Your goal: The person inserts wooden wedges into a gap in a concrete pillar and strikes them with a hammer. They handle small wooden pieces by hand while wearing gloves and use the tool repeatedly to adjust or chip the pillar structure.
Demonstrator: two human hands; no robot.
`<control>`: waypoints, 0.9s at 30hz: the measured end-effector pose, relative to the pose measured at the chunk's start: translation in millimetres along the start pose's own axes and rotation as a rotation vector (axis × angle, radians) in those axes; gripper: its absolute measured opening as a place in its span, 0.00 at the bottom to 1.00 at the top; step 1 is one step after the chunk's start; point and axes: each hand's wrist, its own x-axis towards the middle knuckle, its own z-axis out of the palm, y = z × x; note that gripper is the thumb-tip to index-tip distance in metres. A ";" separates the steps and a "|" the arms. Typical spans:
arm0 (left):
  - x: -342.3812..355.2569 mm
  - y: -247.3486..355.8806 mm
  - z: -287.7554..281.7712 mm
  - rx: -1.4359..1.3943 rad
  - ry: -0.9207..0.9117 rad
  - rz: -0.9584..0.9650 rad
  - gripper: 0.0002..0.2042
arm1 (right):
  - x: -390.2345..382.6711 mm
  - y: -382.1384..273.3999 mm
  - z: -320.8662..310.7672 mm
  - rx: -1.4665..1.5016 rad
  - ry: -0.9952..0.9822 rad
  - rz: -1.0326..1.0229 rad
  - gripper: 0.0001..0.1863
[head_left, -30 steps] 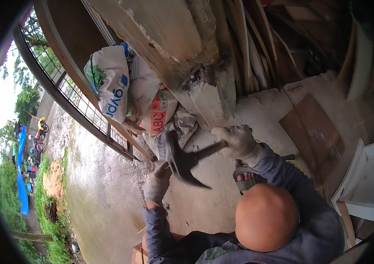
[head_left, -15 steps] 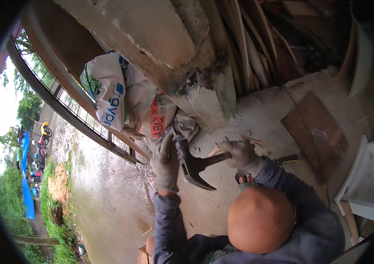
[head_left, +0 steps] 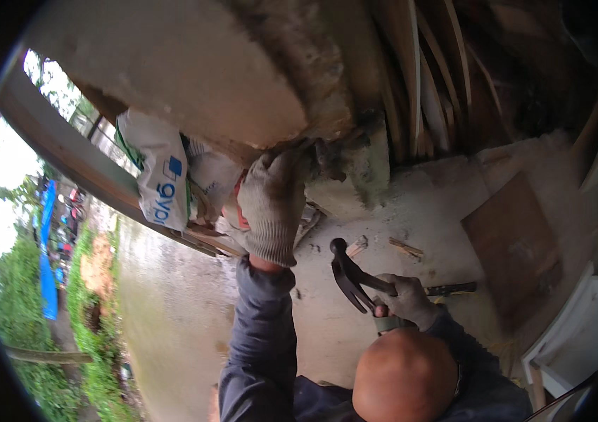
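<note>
In the head view, the foot [head_left: 381,311] could be struck if the hammer [head_left: 347,276] slipped from the gloved right hand [head_left: 410,301], by which its handle is gripped; the hammer's head is held out left of that hand, over the floor [head_left: 306,316]. The gloved left hand [head_left: 274,204] is placed at the broken edge of the pillar [head_left: 361,184]; whether anything is grasped cannot be told.

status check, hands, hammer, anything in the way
Right grip closed on hammer. Left grip at broken patch of concrete pillar, hold unclear. White sack left of it; wood scraps on floor.
</note>
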 end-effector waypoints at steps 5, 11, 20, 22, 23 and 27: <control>-12.5 -9.7 17.6 -0.025 0.086 -0.085 0.10 | -11.3 -91.1 -30.1 -0.055 -0.027 -0.125 0.16; -97.0 -15.2 5.9 -0.254 0.206 -0.326 0.11 | -13.4 -159.2 -19.3 -0.154 0.218 -0.438 0.20; -226.2 -53.1 -4.5 -0.061 -0.197 -0.473 0.10 | 13.4 -186.7 10.3 -0.296 0.467 -0.356 0.16; -221.5 -60.0 -8.2 -0.068 -0.164 -0.486 0.10 | 30.2 -178.0 8.3 -0.490 0.534 -0.335 0.15; -216.8 -59.5 -10.7 -0.065 -0.156 -0.474 0.10 | 45.3 -167.3 2.0 -0.626 0.562 -0.303 0.15; -200.6 -55.4 -23.6 -0.069 -0.118 -0.484 0.10 | 37.5 -181.7 0.3 -0.496 0.564 -0.183 0.15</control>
